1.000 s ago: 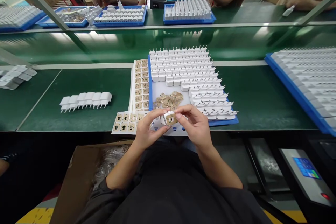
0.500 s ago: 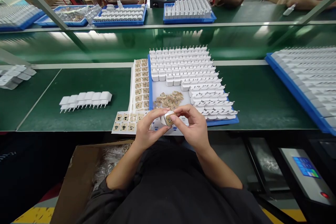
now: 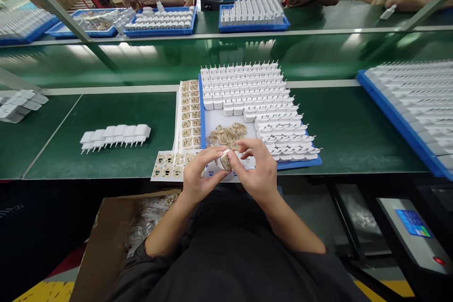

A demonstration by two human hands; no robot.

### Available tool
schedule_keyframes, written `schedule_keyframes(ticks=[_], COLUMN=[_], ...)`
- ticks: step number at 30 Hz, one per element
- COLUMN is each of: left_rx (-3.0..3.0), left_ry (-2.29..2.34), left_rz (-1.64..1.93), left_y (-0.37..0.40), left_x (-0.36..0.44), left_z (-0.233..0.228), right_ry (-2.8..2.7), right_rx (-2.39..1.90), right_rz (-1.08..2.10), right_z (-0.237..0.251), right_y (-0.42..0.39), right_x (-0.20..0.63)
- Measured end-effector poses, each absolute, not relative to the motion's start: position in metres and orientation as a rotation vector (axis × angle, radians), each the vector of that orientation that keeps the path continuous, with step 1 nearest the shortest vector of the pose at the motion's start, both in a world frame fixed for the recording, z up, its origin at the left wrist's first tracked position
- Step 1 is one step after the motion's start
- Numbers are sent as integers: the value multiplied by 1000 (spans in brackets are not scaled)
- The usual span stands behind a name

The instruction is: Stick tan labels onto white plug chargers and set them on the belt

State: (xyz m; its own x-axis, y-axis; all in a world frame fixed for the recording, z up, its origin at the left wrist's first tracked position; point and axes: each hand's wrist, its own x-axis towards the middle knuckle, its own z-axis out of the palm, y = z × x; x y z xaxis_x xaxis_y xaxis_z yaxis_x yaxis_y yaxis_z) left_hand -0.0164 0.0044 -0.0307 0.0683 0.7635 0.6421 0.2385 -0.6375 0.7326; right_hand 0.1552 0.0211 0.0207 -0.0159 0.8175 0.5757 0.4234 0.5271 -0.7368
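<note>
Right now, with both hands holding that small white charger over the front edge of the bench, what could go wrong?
1. The white charger is pinched between the left hand and right hand above the bench edge; if it slips, it may fall into the cardboard box below.
2. The loose tan inserts lie just behind the hands; a knuckle could scatter them.

A long green workbench (image 3: 106, 118) runs under a metal rail (image 3: 226, 34), overhead lights reflecting on it.
</note>
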Motion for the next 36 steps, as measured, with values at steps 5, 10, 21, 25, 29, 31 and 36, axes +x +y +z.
schedule_keyframes(ticks=[5, 10, 21, 25, 29, 31, 36], left_rx=[1774, 1767, 2223, 2281, 2300, 2289, 2094], left_ry=[964, 955, 1093, 1113, 1092, 1076, 1015], left_rz=[1705, 1751, 1843, 1836, 1855, 1867, 1828], left_y=[4, 6, 9, 9, 9, 10, 9], left_x=[-13, -8, -5, -5, -5, -6, -9], left_z=[-38, -38, -27, -28, -28, -29, -36], right_ry=[-1543, -1398, -1181, -1150, -1124, -1116, -1244], right_rx=[-924, -752, -702, -718, -719, -709, -718], right_rz=[983, 1348, 1349, 1349, 1334, 1324, 1324], right_z=[15, 10, 9, 8, 6, 5, 3], right_y=[25, 21, 20, 20, 19, 19, 23], right_x=[165, 160, 139, 138, 136, 136, 148])
